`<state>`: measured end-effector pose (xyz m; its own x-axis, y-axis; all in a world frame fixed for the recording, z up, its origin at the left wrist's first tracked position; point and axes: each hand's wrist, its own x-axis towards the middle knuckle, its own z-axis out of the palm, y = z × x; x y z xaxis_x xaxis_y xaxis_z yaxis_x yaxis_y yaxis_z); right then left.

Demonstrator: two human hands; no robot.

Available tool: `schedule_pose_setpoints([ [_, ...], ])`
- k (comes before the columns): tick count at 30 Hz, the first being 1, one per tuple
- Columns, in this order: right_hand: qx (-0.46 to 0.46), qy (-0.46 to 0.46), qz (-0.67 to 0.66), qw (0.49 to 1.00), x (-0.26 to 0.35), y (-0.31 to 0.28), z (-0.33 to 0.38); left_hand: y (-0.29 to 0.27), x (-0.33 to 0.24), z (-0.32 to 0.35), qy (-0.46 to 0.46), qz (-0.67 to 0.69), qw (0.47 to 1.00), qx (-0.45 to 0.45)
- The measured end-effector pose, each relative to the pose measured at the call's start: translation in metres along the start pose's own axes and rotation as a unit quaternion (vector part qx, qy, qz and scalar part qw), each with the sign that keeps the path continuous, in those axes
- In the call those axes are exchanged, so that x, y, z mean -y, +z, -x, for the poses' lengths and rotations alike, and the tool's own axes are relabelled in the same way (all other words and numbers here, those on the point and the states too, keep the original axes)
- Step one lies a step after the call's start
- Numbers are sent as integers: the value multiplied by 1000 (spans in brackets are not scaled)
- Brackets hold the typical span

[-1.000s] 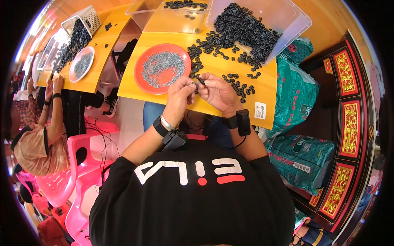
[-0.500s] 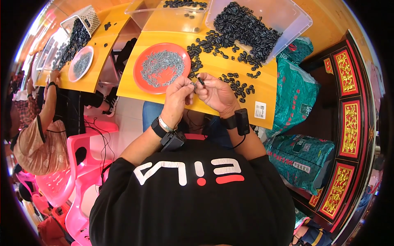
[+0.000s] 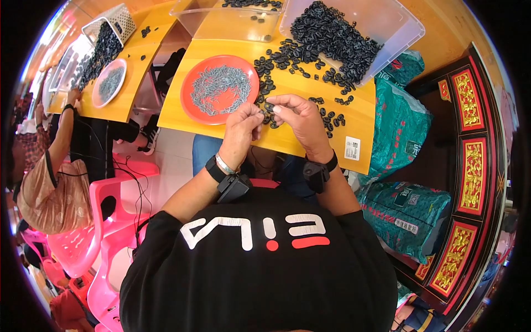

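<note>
Just past the table's near edge, my left hand (image 3: pixel 241 131) and my right hand (image 3: pixel 303 123) are close together, fingertips almost meeting. My right thumb and fingers pinch a small black oval plastic piece (image 3: pixel 269 107). The left fingers are closed in a pinch too; what they hold is too small to make out. Beyond my left hand stands a red round plate (image 3: pixel 188 88) with a heap of small grey screws (image 3: pixel 224 83). Loose black oval pieces (image 3: pixel 298 55) with holes lie spread on the table beyond and to the right of my hands.
A clear plastic bin (image 3: pixel 395 41) on its side spills black pieces onto the yellow table (image 3: pixel 287 143). Another clear bin (image 3: pixel 227 25) stands at the back. Green sacks (image 3: pixel 398 127) lean at the right. Left, a person (image 3: pixel 58 188) sits at another table with a white plate (image 3: pixel 105 99).
My right hand has shifted slightly right and turned, and the black piece now lies flatter in its fingers. The left hand has barely moved.
</note>
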<state>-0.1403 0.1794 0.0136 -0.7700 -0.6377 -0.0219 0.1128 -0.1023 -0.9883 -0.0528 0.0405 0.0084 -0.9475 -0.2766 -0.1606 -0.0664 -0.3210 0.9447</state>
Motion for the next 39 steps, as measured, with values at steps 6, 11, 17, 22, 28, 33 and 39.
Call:
schedule_pose_setpoints([
  [6, -2, -26, 43, 999, -3, 3, 0, -1, 2, -1, -2, -14, 1000, 3],
  [11, -2, -43, 56, 997, -2, 6, 1, -1, 3, -1, 8, -12, 1000, -3],
  [17, -6, -52, 67, 996, -5, 7, 1, -2, 3, -1, 8, -10, 1000, -2],
  [22, -3, -42, 61, 997, -3, 8, 1, -1, 3, 0, 5, -16, 1000, -11],
  [28, -21, -39, 38, 998, -6, 10, 1, 1, 2, -1, 18, -26, 999, -22],
  [33, -19, -29, 20, 999, -2, 11, 1, 0, 2, -1, 44, -59, 997, -22],
  [39, -16, -46, 56, 997, -4, 9, 1, -2, 4, -1, 58, -82, 995, -22],
])
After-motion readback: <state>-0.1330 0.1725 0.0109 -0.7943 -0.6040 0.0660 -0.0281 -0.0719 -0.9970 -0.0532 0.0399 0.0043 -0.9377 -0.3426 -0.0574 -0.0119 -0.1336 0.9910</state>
